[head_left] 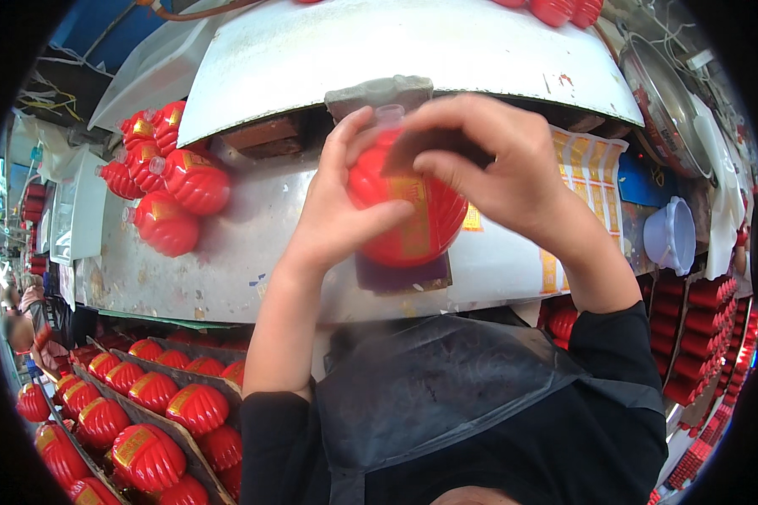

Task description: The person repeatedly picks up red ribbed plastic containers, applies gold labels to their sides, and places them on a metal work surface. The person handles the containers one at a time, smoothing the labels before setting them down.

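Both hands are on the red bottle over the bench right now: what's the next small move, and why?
Probably press the label flat. The left hand cradles the red lantern-shaped bottle from the side, while the right hand reaches over it with its fingertips on the yellow label on the bottle's front; whether the label's edges are stuck down cannot be seen.

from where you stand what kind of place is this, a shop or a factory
Most likely a small factory or packing line. Both hands, left hand and right hand, hold a red lantern-shaped bottle at a worn metal bench, with more red bottles waiting and rows packed in cardboard trays.
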`<action>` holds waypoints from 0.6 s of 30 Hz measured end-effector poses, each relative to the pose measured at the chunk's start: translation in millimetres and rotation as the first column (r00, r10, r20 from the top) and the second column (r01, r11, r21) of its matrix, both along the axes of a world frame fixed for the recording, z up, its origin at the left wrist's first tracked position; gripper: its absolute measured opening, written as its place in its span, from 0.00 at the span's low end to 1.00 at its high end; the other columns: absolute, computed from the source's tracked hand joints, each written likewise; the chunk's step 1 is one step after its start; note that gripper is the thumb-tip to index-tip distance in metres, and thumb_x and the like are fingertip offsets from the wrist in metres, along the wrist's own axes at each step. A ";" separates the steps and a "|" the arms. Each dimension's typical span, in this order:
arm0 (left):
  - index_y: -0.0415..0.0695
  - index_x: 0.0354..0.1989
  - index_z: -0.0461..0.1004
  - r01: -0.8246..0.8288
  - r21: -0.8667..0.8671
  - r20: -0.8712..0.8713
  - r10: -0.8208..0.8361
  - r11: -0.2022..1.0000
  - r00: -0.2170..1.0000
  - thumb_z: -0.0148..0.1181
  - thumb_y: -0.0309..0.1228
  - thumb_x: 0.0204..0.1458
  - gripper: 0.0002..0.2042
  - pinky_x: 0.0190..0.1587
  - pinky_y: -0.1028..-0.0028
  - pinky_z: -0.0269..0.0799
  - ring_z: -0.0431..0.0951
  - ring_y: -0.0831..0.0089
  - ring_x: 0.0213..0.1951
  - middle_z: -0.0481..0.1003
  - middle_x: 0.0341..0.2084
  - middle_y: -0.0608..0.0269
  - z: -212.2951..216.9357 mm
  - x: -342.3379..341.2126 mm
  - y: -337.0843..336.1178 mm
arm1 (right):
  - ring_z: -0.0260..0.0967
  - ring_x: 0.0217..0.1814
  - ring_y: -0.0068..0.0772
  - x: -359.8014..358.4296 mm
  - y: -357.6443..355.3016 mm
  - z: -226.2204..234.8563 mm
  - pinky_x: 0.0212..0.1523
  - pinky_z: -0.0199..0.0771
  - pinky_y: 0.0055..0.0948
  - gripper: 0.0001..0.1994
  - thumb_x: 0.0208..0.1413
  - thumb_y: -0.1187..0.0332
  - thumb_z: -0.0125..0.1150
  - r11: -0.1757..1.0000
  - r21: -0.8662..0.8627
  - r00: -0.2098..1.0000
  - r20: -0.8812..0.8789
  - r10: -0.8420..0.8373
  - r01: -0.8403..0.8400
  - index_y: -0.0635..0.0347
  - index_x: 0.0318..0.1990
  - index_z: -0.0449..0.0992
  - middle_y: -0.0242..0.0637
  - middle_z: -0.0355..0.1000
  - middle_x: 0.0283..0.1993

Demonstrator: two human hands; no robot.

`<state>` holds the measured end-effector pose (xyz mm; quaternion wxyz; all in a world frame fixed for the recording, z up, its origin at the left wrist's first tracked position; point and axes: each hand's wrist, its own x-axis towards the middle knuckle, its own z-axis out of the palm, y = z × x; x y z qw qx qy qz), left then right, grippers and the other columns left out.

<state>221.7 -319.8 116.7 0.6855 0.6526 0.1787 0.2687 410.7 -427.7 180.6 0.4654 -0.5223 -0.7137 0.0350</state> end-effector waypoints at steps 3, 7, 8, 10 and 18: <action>0.43 0.76 0.55 -0.026 0.089 -0.036 0.030 0.996 0.999 0.78 0.30 0.41 0.50 0.67 0.63 0.70 0.74 0.61 0.63 0.73 0.61 0.51 4.4 0.2 -3.8 | 0.81 0.40 0.46 -5.1 -2.0 1.2 0.40 0.82 0.36 0.19 0.51 0.77 0.73 0.998 -0.009 0.974 0.218 -0.062 0.065 0.60 0.52 0.79 0.42 0.80 0.41; 0.44 0.73 0.60 -0.100 0.207 -0.123 0.127 0.973 0.984 0.79 0.31 0.40 0.48 0.63 0.63 0.73 0.77 0.61 0.60 0.75 0.58 0.52 11.3 3.2 -7.5 | 0.80 0.40 0.48 -8.8 3.9 -1.9 0.39 0.82 0.38 0.20 0.51 0.75 0.72 0.996 0.012 0.954 0.286 -0.091 0.092 0.60 0.53 0.79 0.42 0.79 0.41; 0.44 0.73 0.61 -0.122 0.208 -0.131 0.151 0.970 0.980 0.78 0.32 0.40 0.47 0.63 0.64 0.74 0.77 0.61 0.59 0.76 0.57 0.52 12.1 5.4 -8.7 | 0.80 0.40 0.47 -9.3 5.2 -2.2 0.39 0.82 0.38 0.20 0.51 0.75 0.72 0.996 0.029 0.953 0.289 -0.094 0.089 0.60 0.53 0.79 0.42 0.79 0.41; 0.44 0.72 0.63 -0.159 0.227 -0.113 0.188 0.961 0.976 0.78 0.32 0.40 0.46 0.62 0.64 0.75 0.78 0.61 0.59 0.77 0.56 0.52 13.1 9.4 -11.6 | 0.80 0.40 0.47 -9.8 7.2 -2.0 0.39 0.81 0.38 0.20 0.51 0.74 0.72 0.995 0.068 0.950 0.296 -0.096 0.080 0.59 0.53 0.78 0.42 0.79 0.41; 0.42 0.64 0.71 -0.175 0.171 -0.167 0.204 0.970 0.965 0.75 0.32 0.43 0.35 0.61 0.66 0.75 0.80 0.63 0.57 0.79 0.54 0.55 24.0 13.2 -14.7 | 0.80 0.41 0.46 -11.3 6.7 -2.0 0.40 0.83 0.37 0.21 0.51 0.74 0.73 0.984 0.170 0.913 0.388 -0.122 0.059 0.61 0.54 0.78 0.43 0.79 0.43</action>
